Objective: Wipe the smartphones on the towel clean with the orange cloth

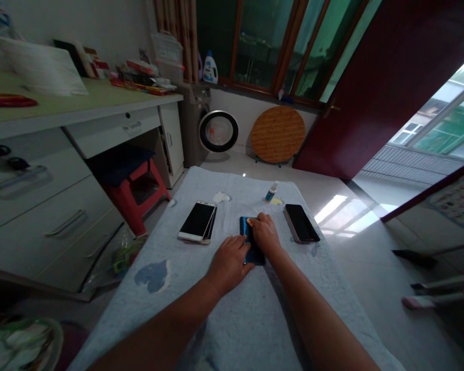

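A blue smartphone (257,256) lies flat on the cloth-covered table, its shiny back facing up. My left hand (229,262) grips it along the left edge, thumb near the bottom and fingers over the side. Pressed on its upper part is my right hand (266,235), closed on a small orange-yellow cloth (250,221) that mostly hides under the fingers. To the left, a white smartphone (198,220) rests on top of another phone (209,236). A dark-screened phone (302,223) lies to the right. Behind it stands a small spray bottle (271,192) with a blue label.
The light-blue tablecloth (201,330) covers the table under my arms. At left are a desk (112,111) with drawers and a red stool (139,193). Farther back are a washing machine with its round door (218,131) open, and a round wooden tabletop (278,134).
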`<state>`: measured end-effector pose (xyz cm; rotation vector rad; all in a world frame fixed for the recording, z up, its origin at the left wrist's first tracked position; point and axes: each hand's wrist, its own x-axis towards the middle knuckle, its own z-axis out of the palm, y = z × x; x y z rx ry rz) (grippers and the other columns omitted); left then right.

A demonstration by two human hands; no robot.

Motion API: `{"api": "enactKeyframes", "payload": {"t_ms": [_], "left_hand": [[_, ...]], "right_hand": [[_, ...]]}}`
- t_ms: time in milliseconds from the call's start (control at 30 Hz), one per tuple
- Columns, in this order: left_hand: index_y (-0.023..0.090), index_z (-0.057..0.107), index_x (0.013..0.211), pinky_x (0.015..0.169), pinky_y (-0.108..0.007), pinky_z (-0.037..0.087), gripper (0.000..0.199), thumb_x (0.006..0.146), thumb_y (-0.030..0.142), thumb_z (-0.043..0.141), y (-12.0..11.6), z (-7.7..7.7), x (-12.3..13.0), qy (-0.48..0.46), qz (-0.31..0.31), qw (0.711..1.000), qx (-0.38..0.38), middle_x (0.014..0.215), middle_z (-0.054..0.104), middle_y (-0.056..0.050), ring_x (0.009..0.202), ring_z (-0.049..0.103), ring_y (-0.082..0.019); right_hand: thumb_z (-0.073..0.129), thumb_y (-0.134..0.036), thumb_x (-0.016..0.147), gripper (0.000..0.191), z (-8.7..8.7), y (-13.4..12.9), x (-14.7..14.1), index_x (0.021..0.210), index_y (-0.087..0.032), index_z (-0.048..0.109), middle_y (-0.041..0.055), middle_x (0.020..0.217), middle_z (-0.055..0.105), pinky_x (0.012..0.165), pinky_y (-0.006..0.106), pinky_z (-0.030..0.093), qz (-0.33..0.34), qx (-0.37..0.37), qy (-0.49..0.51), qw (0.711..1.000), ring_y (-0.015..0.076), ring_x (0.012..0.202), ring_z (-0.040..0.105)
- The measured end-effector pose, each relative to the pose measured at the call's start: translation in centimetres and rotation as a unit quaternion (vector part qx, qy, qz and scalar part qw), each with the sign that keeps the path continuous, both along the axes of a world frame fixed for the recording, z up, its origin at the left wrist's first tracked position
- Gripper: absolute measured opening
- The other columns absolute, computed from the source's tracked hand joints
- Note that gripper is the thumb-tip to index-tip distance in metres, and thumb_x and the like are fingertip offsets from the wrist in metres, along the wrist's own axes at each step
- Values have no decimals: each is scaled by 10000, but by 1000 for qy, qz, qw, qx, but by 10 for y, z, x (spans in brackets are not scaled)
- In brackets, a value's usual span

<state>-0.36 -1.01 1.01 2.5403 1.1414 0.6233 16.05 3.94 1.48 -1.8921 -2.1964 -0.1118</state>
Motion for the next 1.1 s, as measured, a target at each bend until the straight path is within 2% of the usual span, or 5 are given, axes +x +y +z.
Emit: {"api": "enactKeyframes", "payload": {"t_ms": [233, 533, 633, 833, 1100], "left_hand": [[190, 586, 1195, 1070, -454, 385, 455, 786, 345, 712, 0, 1, 1, -18, 6, 1000, -16, 1300, 588, -115, 1217, 525, -291], [195, 603, 1171, 1042, -455, 409, 416, 805, 368, 696, 0, 1, 0, -13, 10, 1000, -11, 1289, 583, -114, 1197, 529, -291], [192, 621, 1140, 992, -432, 438, 405, 792, 380, 709, 0, 3, 0, -2, 16, 1000, -10, 1203, 607, -102, 1123, 553, -286], [210, 611, 1141, 963, -444, 425, 379, 821, 406, 669, -2, 7, 1, 18, 20, 1000, -13, 1193, 587, -86, 1093, 533, -283], [225, 611, 1104, 901, -445, 417, 346, 799, 383, 656, -3, 12, -2, 41, 19, 999, -1, 1060, 586, -78, 1012, 518, -289]], "right_hand": [[452, -265, 966, 257, 0, -10, -11, 911, -206, 697, 82, 894, 561, 782, 296, 331, 35, -6, -4, 999, 202, 835, 462], [439, -256, 969, 290, 4, 20, -11, 937, -213, 724, 87, 906, 564, 786, 291, 343, 36, -19, -13, 999, 203, 851, 471], [466, -260, 963, 256, 5, 12, -9, 991, -240, 719, 68, 910, 558, 777, 276, 340, 63, -21, 0, 998, 194, 854, 467], [540, -257, 929, 188, 8, -14, -8, 885, -220, 719, 36, 877, 544, 756, 249, 335, 135, -37, 22, 990, 175, 870, 463], [510, -273, 949, 232, 3, 19, -12, 1007, -245, 733, 62, 895, 553, 785, 268, 347, 90, -21, 16, 996, 190, 866, 468]]}}
